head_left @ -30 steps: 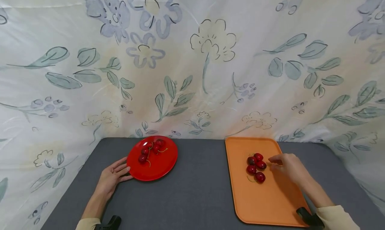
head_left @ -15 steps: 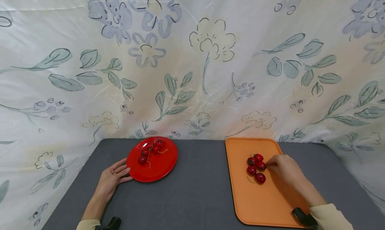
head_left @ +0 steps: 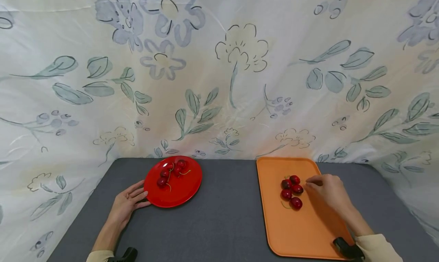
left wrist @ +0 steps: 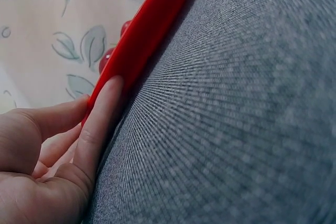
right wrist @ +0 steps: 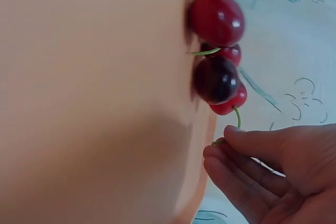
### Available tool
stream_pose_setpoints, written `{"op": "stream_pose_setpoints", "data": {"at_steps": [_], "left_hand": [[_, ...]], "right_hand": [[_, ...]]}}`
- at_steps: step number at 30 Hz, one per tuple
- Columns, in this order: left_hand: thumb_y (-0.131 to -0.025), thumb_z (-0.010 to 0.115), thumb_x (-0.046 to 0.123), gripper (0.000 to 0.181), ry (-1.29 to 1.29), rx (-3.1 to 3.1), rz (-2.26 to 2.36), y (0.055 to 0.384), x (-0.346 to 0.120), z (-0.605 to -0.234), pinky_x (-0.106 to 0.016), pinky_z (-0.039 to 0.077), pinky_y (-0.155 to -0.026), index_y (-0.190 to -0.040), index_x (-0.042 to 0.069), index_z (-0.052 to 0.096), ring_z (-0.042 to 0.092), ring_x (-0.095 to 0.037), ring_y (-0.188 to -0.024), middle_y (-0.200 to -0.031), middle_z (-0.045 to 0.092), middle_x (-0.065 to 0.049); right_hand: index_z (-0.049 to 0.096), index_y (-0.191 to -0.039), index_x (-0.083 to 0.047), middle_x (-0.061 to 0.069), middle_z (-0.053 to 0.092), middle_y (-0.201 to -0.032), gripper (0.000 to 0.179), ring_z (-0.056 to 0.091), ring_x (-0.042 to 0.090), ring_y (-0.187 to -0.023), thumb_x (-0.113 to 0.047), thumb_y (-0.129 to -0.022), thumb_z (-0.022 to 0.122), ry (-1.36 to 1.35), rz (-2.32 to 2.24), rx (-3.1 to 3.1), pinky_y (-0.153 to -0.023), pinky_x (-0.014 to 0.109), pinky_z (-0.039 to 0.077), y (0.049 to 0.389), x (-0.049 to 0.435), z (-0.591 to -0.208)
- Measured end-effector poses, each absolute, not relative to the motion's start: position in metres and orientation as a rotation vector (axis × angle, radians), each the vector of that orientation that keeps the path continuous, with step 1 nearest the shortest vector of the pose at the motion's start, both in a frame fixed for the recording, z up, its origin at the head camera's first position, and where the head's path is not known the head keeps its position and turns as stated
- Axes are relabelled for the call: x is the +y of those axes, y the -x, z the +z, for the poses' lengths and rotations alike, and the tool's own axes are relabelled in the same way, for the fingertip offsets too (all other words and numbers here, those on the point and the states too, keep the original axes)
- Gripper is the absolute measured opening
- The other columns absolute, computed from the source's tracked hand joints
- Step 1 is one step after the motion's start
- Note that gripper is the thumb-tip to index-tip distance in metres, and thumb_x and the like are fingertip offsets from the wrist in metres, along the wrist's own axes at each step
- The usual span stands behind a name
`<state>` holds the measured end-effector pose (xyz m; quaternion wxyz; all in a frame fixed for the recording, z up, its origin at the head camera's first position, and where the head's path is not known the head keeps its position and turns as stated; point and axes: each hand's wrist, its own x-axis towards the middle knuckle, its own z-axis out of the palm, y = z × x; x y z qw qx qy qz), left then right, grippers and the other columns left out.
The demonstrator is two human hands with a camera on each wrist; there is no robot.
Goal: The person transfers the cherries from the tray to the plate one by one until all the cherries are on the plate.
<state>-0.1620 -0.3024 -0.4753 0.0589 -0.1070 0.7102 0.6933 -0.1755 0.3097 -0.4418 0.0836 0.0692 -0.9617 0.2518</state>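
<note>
In the head view, my left hand lies at the left edge of a red plate, its fingers spread. The left wrist view has its fingertips against the plate's rim and side. Several dark red cherries with green stems sit on the plate. At the right, my right hand is over an orange tray, beside a cluster of several cherries. The right wrist view reveals a thin green cherry stem pinched between its thumb and forefinger; the cherry stays with the cluster.
A dark grey cloth covers the table between plate and tray. A floral curtain hangs behind and along both sides. Black wrist straps show at the sleeves.
My right hand moved left to the cherries, then slightly back to the right, its fingers on a stem. My left hand, the plate and the tray stay in place.
</note>
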Motion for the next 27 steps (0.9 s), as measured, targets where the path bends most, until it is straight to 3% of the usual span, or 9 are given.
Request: {"op": "stream_pose_setpoints", "data": {"at_steps": [7, 14, 27], "left_hand": [[-0.099, 0.06, 0.013, 0.064, 0.345, 2.132, 2.099, 0.162, -0.304, -0.475, -0.035, 0.058, -0.085, -0.153, 0.001, 0.028, 0.068, -0.008, -0.098, -0.124, 0.062, -0.003], [-0.099, 0.059, 0.012, 0.063, 0.364, 2.127, 2.087, 0.163, -0.304, -0.475, -0.035, 0.058, -0.085, -0.154, 0.003, 0.027, 0.068, -0.008, -0.098, -0.128, 0.061, -0.006], [-0.099, 0.059, 0.012, 0.064, 0.354, 2.128, 2.089, 0.163, -0.304, -0.474, -0.035, 0.058, -0.085, -0.153, 0.002, 0.027, 0.068, -0.008, -0.098, -0.126, 0.062, -0.004]], "right_hand": [[0.073, -0.106, 0.005, 0.016, 0.073, -0.093, 0.027, 0.072, 0.025, -0.081, -0.018, -0.091, 0.071, 0.015, 1.184, -2.908, -0.069, 0.038, 0.061, 0.178, 0.312, -0.432], [0.055, -0.128, 0.016, 0.022, 0.069, -0.11, 0.044, 0.072, 0.02, -0.093, -0.016, -0.098, 0.062, 0.12, 1.821, -2.793, -0.085, 0.038, 0.058, 0.183, 0.31, -0.427], [0.043, -0.135, 0.02, 0.008, 0.071, -0.108, 0.057, 0.071, 0.015, -0.096, -0.016, -0.097, 0.063, 0.047, 2.319, -2.515, -0.09, 0.034, 0.056, 0.19, 0.287, -0.42]]}}
